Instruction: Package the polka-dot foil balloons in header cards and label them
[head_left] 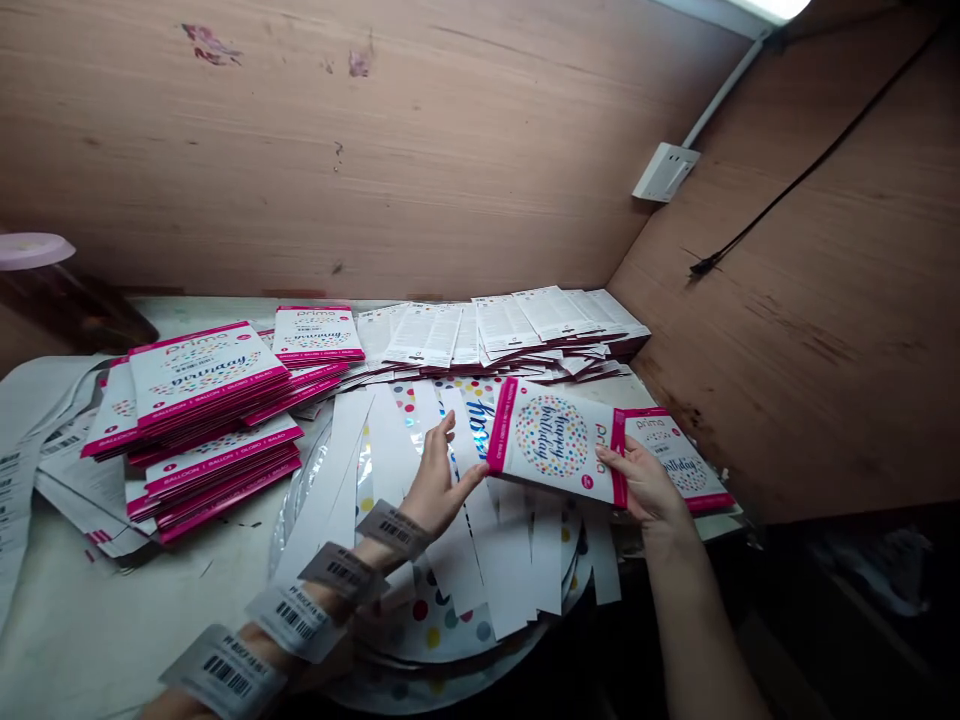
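Observation:
In my right hand [649, 480] is a pink-and-white balloon packet [559, 440] printed "happy birthday", pinched at its right end. My left hand [442, 475] is open, fingers apart, its thumb tip at the packet's left edge; whether they touch I cannot tell. Several barcode stickers [296, 618] hang along my left wrist and forearm. Below both hands lie round dotted foil balloons [431, 635] with white paper strips [390, 440] across them. Another packet [679, 455] sits just behind my right hand.
Stacks of pink-edged packets [210, 375] stand on the left of the table [90, 620]. A row of packets lying back side up [495, 330] runs along the rear wall. A lidded jar [67, 295] and loose papers are at far left. A socket [666, 172] is on the wall.

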